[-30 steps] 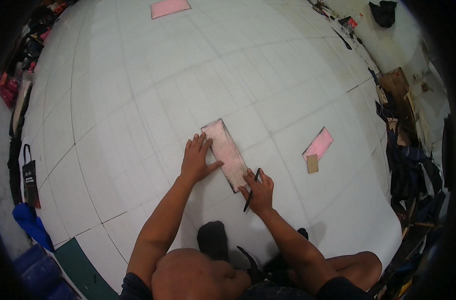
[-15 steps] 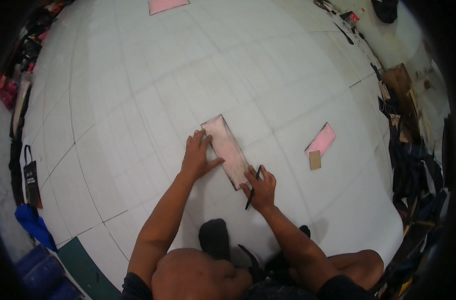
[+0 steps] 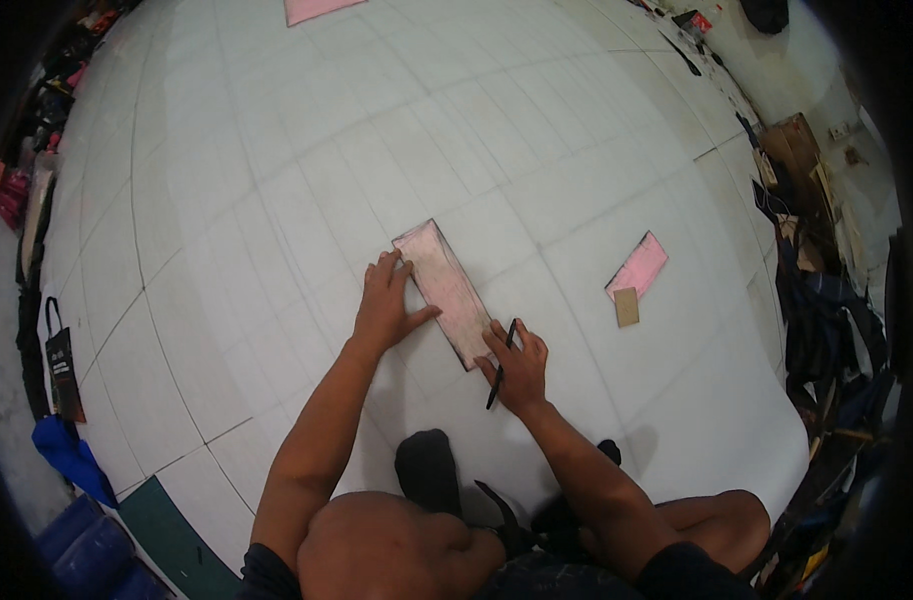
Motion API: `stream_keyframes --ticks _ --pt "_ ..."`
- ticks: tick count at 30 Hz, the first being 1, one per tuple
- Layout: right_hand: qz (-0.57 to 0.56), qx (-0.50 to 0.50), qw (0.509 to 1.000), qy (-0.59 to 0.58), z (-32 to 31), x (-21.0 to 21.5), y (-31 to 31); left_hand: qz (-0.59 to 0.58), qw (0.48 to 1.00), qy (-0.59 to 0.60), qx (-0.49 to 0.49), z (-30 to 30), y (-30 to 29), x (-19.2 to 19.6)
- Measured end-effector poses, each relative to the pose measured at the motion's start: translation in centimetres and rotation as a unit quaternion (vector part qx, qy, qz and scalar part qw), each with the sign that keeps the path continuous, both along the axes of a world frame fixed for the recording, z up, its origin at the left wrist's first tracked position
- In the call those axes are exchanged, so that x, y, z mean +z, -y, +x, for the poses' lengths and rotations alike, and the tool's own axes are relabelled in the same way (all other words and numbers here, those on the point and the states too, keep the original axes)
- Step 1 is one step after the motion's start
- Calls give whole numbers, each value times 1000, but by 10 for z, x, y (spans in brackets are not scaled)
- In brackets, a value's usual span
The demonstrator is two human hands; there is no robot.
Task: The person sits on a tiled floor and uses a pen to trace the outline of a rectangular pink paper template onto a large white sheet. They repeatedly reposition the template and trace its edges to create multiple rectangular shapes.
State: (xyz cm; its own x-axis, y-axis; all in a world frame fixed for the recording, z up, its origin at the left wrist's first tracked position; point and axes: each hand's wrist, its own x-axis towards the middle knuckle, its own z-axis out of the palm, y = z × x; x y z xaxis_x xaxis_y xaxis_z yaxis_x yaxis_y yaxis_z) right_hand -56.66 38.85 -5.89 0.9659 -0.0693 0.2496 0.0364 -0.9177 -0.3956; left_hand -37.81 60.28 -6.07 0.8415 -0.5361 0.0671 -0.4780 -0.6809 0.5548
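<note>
A long pink rectangular card with dark, smudged edges lies flat and slanted on a thin white sheet. My left hand rests along its left side, fingers and thumb spread, the tips on the card's edge. At the card's lower right, my right hand touches it with thumb and fingertips. A black pen is held slantwise in that same hand, passing between the fingers. Which end of the pen is the tip cannot be made out.
To the right lie a smaller pink card and a tan square piece overlapping its lower end. Another pink piece shows at the far edge. Dark cloth and clutter line the right wall; a black bag lies at left.
The whole view has shifted slightly, so the floor things sit a little higher and further left. Both hands keep their places on the card.
</note>
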Motion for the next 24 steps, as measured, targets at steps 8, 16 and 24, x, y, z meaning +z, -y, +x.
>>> stream_keyframes --ticks 8,16,24 --pt "6 -2 1000 -28 3 4 0 91 996 -24 -4 1 7 21" --pt "10 -8 1000 -15 4 0 -1 152 988 -40 1 -6 18 30" --pt "14 -2 999 -39 3 4 0 144 989 -37 -1 -6 18 27"
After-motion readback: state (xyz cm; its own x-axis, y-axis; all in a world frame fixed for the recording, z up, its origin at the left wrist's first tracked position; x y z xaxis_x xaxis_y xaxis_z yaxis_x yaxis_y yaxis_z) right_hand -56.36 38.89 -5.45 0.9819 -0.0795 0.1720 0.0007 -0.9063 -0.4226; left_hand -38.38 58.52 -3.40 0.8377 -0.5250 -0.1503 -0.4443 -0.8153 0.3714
